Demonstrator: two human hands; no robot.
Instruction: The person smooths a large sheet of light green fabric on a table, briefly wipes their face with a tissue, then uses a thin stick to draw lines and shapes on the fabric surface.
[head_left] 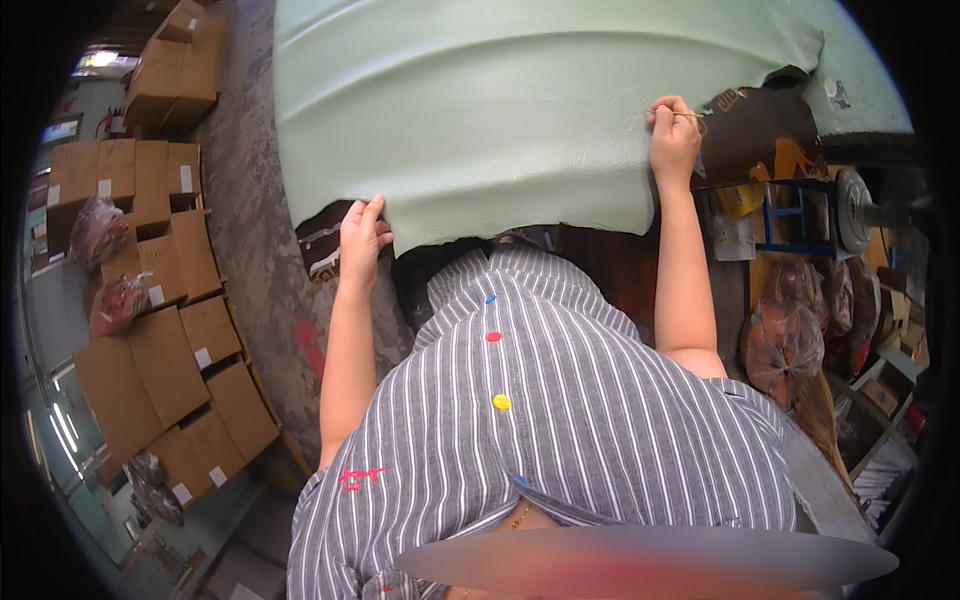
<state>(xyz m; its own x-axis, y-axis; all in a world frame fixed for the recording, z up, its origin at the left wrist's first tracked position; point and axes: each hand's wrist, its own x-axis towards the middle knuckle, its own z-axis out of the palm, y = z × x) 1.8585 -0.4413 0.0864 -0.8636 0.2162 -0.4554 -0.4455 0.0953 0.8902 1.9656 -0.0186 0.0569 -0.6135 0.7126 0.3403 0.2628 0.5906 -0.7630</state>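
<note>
A large pale green sheet (480,120), which looks like a leather hide with ragged edges, lies spread in front of me and droops along its near edge. My left hand (362,245) is closed at a notch in that near edge, thumb and fingers pinching the sheet's rim. Farther off on the right, my right hand (676,145) rests by the sheet's right edge. Its fingers are closed round a thin yellow pen-like stick (690,114); the tip is too small to make out.
Dark brown material with orange print (765,135) shows under the sheet's right side. Stacked cardboard boxes (150,370) stand at left beside the worn floor (245,190). At right are a blue metal frame (790,215), a grey round-topped thing (853,210) and plastic-wrapped bundles (785,335).
</note>
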